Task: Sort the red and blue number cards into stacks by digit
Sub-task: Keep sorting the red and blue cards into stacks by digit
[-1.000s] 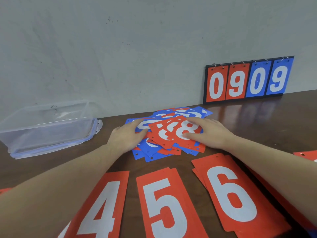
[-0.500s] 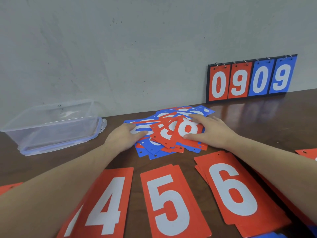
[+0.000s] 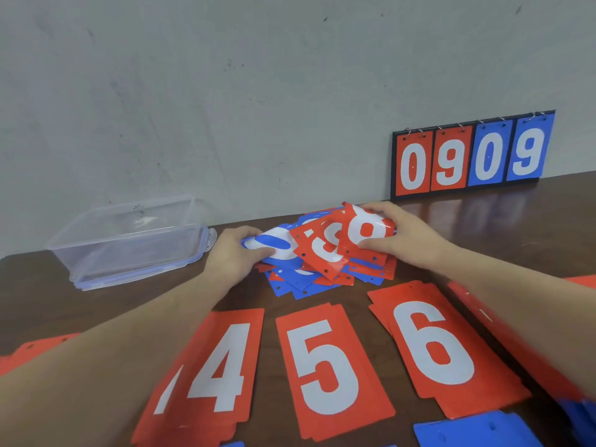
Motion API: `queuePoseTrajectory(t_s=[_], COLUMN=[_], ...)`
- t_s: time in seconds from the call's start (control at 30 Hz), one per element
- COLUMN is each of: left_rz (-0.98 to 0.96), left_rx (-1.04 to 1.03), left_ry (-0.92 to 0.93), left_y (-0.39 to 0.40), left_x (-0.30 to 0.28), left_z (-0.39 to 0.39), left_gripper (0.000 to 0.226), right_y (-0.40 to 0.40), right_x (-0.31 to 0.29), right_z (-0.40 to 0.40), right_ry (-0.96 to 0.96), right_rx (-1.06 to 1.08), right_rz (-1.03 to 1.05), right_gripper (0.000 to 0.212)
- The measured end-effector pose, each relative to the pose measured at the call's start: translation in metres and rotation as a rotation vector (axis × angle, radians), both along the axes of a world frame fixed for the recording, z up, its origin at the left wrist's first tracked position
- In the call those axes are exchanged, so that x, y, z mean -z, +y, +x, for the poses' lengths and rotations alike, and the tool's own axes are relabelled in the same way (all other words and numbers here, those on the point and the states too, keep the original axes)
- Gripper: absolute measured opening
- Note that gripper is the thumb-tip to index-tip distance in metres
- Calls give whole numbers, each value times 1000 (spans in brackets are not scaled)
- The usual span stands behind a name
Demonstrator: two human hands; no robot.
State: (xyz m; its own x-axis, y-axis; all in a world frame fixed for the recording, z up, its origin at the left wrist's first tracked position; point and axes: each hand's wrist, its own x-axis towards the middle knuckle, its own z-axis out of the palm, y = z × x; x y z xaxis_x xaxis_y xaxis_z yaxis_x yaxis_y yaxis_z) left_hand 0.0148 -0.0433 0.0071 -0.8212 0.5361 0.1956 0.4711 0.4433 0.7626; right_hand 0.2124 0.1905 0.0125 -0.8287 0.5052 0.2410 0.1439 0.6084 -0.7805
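Since half a second earlier both hands had gone from pressing flat on the mixed pile (image 3: 322, 269) to lifting cards off it. Nearer the person, red stacks of 4 (image 3: 222, 366), 5 (image 3: 325, 369) and 6 (image 3: 435, 343) already lay sorted on the table (image 3: 532, 227), while the jumbled red and blue pile remained unsorted, so much work was left. Left hand (image 3: 232, 256) pinched a bent blue card (image 3: 274, 245); right hand (image 3: 400, 233) curled round a red 8 card (image 3: 367, 229).
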Motion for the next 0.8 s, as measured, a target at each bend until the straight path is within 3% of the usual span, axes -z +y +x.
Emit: queuePoseTrajectory(t_s=[0.13,0.4,0.67,0.8], left_rz=[199,348,462,463], left_rx=[-30,-69,-31,24], left_ry=[-108,-95,-151,-201], left_y=[-10,-48,-105,-135], left_x=[-10,-38,-55,-55], left_z=[8,27,53,73], left_gripper=[33,28,42,46], right_y=[-13,-52,-99,-123], right_x=[-11,-32,-38,-42], right_z=[3,20,41,48], right_ry=[41,-10,-31,-44], right_rx=[9,-27,-14,-3], right_rz=[-197,-496,-527,-506], right_gripper=[55,73,102,89])
